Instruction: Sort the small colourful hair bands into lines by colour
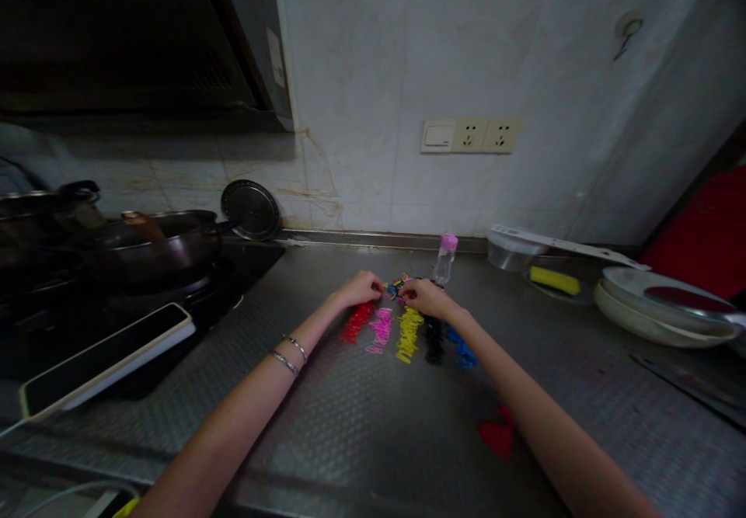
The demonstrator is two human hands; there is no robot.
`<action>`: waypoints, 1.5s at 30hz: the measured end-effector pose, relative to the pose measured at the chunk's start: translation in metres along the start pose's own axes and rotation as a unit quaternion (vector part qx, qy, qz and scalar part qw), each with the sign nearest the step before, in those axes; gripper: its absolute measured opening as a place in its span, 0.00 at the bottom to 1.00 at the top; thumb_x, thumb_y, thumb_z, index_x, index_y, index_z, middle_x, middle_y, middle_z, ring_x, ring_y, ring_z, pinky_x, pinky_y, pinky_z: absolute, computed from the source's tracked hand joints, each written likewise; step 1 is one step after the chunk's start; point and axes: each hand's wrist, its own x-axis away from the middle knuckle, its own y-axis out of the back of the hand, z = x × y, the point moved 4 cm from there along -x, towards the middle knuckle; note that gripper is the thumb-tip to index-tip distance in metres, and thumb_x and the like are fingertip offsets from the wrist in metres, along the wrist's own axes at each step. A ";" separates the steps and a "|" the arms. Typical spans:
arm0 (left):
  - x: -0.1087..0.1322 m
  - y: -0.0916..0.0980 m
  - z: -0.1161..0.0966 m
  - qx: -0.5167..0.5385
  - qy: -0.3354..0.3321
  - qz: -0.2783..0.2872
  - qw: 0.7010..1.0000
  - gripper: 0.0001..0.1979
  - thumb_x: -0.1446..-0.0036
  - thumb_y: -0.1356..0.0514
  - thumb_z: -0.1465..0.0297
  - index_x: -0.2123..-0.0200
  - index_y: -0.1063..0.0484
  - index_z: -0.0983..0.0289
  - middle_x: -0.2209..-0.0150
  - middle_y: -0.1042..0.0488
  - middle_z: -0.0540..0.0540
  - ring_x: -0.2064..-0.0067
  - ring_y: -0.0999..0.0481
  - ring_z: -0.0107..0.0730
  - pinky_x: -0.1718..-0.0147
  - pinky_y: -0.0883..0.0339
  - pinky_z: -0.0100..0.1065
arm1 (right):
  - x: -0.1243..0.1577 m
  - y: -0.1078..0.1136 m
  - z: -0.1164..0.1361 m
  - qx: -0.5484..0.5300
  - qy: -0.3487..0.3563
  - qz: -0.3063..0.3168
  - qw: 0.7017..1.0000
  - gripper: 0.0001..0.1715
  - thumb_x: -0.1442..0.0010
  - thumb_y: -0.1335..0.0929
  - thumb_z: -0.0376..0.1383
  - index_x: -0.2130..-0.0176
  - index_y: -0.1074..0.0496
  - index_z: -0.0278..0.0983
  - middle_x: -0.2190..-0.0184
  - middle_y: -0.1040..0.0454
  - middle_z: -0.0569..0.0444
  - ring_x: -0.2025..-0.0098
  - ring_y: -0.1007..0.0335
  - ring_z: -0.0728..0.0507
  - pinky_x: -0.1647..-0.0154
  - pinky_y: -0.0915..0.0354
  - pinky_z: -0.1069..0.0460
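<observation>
My left hand point(362, 288) bends its fingers together at the left edge of a mixed pile of small coloured elastic bands point(397, 283). Opposite it, my right hand point(424, 297) pinches at the pile's near side. Whatever either set of fingertips holds is too small to make out. Below the hands, bands lie in rows by colour: red bands point(357, 322), pink bands point(381, 332), yellow bands point(409, 335), black bands point(434, 339) and blue bands point(463, 349). My right hand and forearm partly cover the black and blue rows.
A clear bottle with a pink cap point(444, 258) stands behind the pile. At left are a phone point(110, 359) and a pan point(157, 246) on the stove. Bowls point(658, 312) and a yellow sponge point(555, 280) sit at right. A red piece point(496, 434) lies by my right forearm.
</observation>
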 end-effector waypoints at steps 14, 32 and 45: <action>0.006 0.009 -0.008 0.122 -0.018 0.186 0.975 0.12 0.59 0.40 0.71 0.68 0.23 0.67 0.77 0.27 0.50 0.77 0.36 0.22 0.77 0.45 0.23 | -0.004 0.008 -0.004 -0.069 0.007 -0.049 0.996 0.17 0.52 0.37 0.29 0.63 0.25 0.35 0.71 0.24 0.53 0.72 0.33 0.49 0.70 0.40 0.58; 0.003 0.013 0.033 -0.044 0.083 -0.063 0.994 0.15 0.53 0.43 0.67 0.61 0.25 0.65 0.70 0.25 0.55 0.72 0.31 0.27 0.73 0.42 0.25 | -0.004 0.020 0.024 -0.117 0.042 -0.035 0.992 0.14 0.51 0.36 0.30 0.66 0.24 0.35 0.67 0.24 0.52 0.68 0.31 0.48 0.65 0.38 0.56; 0.003 0.010 0.041 -0.044 0.097 -0.083 0.991 0.13 0.52 0.46 0.71 0.65 0.23 0.63 0.67 0.24 0.54 0.68 0.28 0.29 0.67 0.37 0.27 | -0.002 0.032 -0.001 -0.113 0.005 -0.048 0.992 0.14 0.49 0.36 0.32 0.65 0.24 0.35 0.71 0.23 0.52 0.70 0.31 0.48 0.69 0.38 0.56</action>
